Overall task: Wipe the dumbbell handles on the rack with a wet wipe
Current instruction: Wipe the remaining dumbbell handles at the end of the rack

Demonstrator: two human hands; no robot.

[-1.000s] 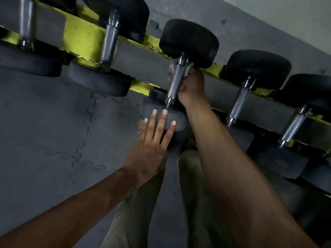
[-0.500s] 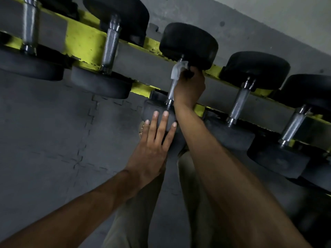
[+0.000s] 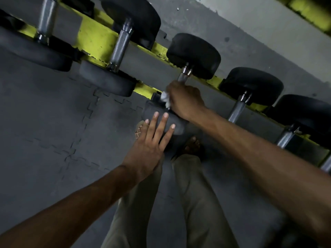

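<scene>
wet wipe (image 3: 165,99): mostly buried in the grip of the right hand (image 3: 185,100); only a crumpled white corner exposed. handle (image 3: 184,76) of the middle dumbbell: covered by that hand except for a short chrome stub at the far head. near head (image 3: 152,108): partly covered by the straight fingers of the left hand (image 3: 148,145). one foot (image 3: 193,144): half hidden beneath the near head. other foot (image 3: 140,131): mostly behind the left hand; footwear not resolvable. leftmost dumbbell (image 3: 45,20): cut by the top and left edges. rightmost handle (image 3: 326,165): cut by the right edge. both forearms: cut by the frame edges. yellow shape (image 3: 308,8), upper right: blurred, cropped, not identifiable.
</scene>
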